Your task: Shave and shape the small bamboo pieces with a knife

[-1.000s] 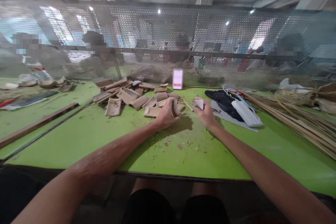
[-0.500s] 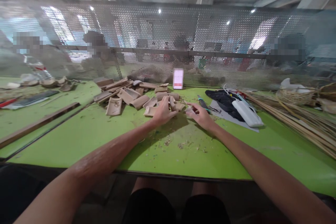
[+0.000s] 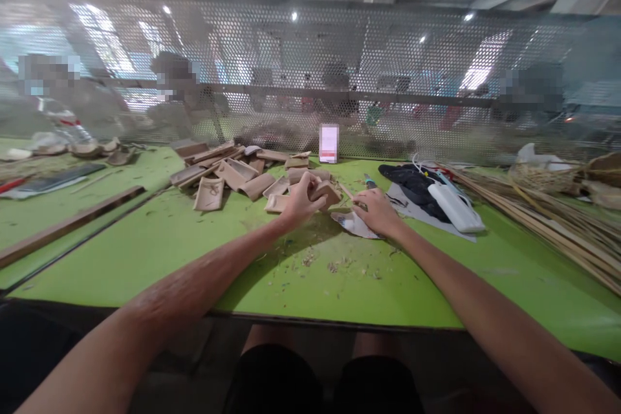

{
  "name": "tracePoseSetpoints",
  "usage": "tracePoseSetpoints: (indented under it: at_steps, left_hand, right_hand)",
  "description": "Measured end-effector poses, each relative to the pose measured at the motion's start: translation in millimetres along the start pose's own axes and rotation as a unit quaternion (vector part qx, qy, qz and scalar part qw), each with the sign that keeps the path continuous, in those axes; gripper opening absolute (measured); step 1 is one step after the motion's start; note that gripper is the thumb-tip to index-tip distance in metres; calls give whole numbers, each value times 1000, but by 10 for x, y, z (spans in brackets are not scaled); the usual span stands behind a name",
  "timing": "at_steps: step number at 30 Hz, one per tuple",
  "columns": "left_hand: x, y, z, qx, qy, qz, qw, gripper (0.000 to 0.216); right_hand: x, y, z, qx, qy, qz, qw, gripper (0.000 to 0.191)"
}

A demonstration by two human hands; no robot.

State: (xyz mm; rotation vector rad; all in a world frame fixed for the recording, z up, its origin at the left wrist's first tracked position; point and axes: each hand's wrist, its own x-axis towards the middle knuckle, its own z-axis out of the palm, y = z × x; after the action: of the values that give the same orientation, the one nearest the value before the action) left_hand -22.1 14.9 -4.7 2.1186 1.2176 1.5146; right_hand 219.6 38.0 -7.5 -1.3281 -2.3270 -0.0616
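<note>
My left hand point(image 3: 301, 199) is closed on a curved bamboo piece point(image 3: 327, 193), held tilted just above the table. My right hand point(image 3: 378, 210) has its fingers closed at the end of a thin tan strip point(image 3: 346, 192), which points up and left toward that piece. Beneath my right hand lies a whitish curled sheet point(image 3: 356, 224) with faint printing, partly covered by the hand. More cut bamboo pieces point(image 3: 235, 174) are heaped to the left of my left hand. A utility knife point(image 3: 369, 182) shows in part behind my right hand.
Pale shavings point(image 3: 334, 265) are scattered over the green table point(image 3: 184, 252). A phone point(image 3: 328, 143) stands against the perforated screen point(image 3: 272, 71). On the right lie black gloves point(image 3: 412, 187), a white power bank-like block point(image 3: 453, 207) and long bamboo strips point(image 3: 543, 213). A wooden bar point(image 3: 72, 226) is at left.
The whitish sheet, bunched at my right fingers before, now lies spread under that hand. My right hand has shifted slightly right, and a thin strip shows at its fingers. The left hand's piece has turned.
</note>
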Motion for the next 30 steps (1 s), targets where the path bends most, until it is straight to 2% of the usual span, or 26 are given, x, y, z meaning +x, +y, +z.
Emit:
tracePoseSetpoints:
  at_steps: [2, 4, 9, 11, 14, 17, 20, 23, 26, 28, 30]
  left_hand:
    - [-11, -35, 41, 0, 15, 7, 1000, 28]
    - [-22, -54, 69, 5, 21, 12, 1000, 29]
    - [-24, 23, 22, 18, 77, -14, 997, 24]
    - [-16, 67, -11, 22, 105, -28, 994, 24]
    - [-11, 89, -26, 27, 123, -53, 991, 23]
    - [-19, 62, -6, 30, 114, -76, 990, 22]
    - [-22, 24, 12, 46, 91, -75, 992, 25]
    - [-11, -1, 12, 78, 79, -63, 992, 29]
    - [3, -11, 4, 100, 66, -39, 992, 24]
    - [10, -13, 1, 115, 44, -28, 992, 22]
    - [14, -13, 1, 134, 21, -23, 990, 22]
  right_hand:
    - [-4, -6, 23, -27, -21, 25, 999, 25]
    - [-7, -18, 29, -40, -12, 34, 999, 23]
    - [14, 49, -48, 15, 124, 21, 992, 29]
    - [23, 89, -88, 49, 154, 23, 987, 31]
    - [12, 84, -112, 47, 113, 25, 992, 31]
    - [-12, 0, -98, -25, 23, 37, 999, 29]
    - [-20, -83, -90, -99, -22, 65, 993, 31]
    - [-20, -108, -104, -141, -33, 98, 985, 39]
    - [-26, -93, -112, -158, -41, 117, 980, 40]
    - [-27, -76, -105, -145, -19, 126, 981, 39]
    - [-21, -51, -98, -111, 42, 129, 985, 39]
